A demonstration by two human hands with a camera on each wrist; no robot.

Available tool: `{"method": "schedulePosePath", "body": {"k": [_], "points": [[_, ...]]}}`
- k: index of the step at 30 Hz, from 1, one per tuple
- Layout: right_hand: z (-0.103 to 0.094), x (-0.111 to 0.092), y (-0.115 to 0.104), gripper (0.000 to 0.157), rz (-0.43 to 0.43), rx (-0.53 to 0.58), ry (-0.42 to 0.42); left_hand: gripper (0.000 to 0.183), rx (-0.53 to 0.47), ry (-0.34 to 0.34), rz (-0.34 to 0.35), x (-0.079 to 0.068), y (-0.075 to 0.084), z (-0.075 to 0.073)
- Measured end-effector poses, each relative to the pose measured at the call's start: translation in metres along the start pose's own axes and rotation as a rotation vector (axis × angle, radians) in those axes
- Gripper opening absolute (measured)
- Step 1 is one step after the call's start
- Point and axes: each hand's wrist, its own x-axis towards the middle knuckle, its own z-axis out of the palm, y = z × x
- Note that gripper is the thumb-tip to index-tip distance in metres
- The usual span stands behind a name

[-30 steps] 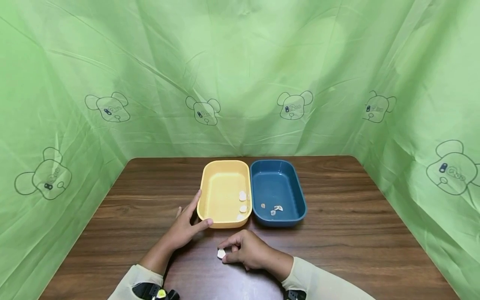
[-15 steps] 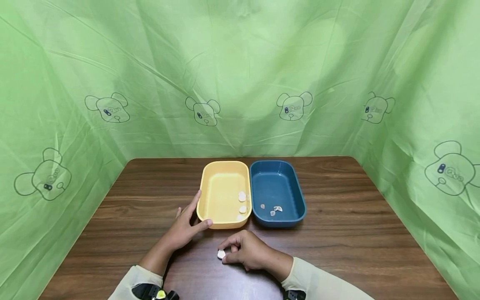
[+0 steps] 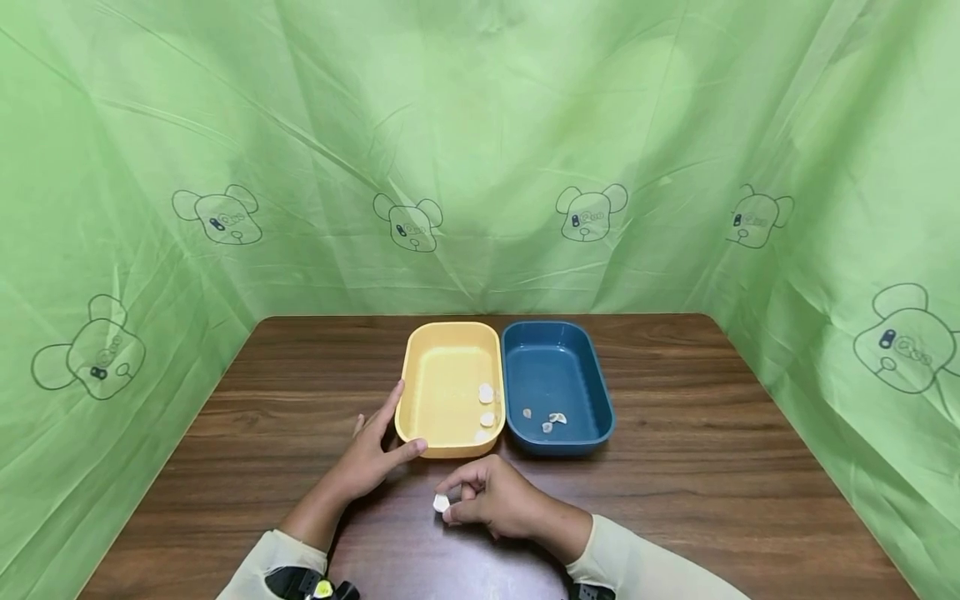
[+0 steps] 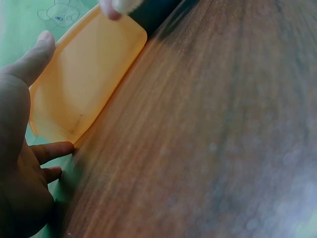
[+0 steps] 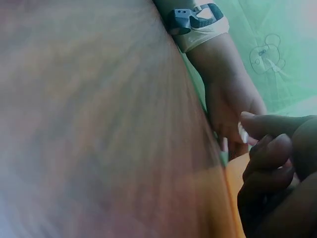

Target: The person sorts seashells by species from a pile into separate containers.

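My right hand [image 3: 506,500] pinches a small white shell-like piece [image 3: 441,503] between thumb and index finger, in front of the trays. In the right wrist view the piece [image 5: 242,133] shows edge-on at the fingertips, the other fingers curled below. My left hand [image 3: 367,462] rests spread against the near left corner of the yellow tray [image 3: 399,412], its thumb on the front rim. The left wrist view shows straight fingers [image 4: 54,150] along the tray's side. Several white pieces [image 3: 486,393] lie along the right side inside the yellow tray.
A blue tray [image 3: 606,408] stands against the yellow tray's right side, with several small brownish-white pieces [image 3: 557,417] near its front. Both trays stand on a dark wooden table [image 3: 697,467]. Green cloth [image 3: 480,108] with printed bear faces hangs behind and at both sides.
My right hand has shifted very slightly up with the white piece, which is turned a little in the fingers. My left hand and both trays stay in place.
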Motion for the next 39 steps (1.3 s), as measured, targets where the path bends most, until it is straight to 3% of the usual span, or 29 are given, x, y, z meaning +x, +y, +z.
{"method": "schedulePosePath", "body": {"k": [15,27,39], "points": [[-0.016,-0.001,-0.041,0.030,-0.134,-0.086,0.160,0.108,0.001,0.009,0.006,-0.003,0.000,0.001],[-0.034,0.017,-0.067,0.029,-0.167,-0.176,0.383,0.106,-0.005,0.014,0.007,-0.001,0.000,0.000],[-0.043,0.023,-0.065,0.037,-0.129,-0.148,0.376,0.106,-0.010,0.005,-0.005,-0.001,0.002,-0.001]]}}
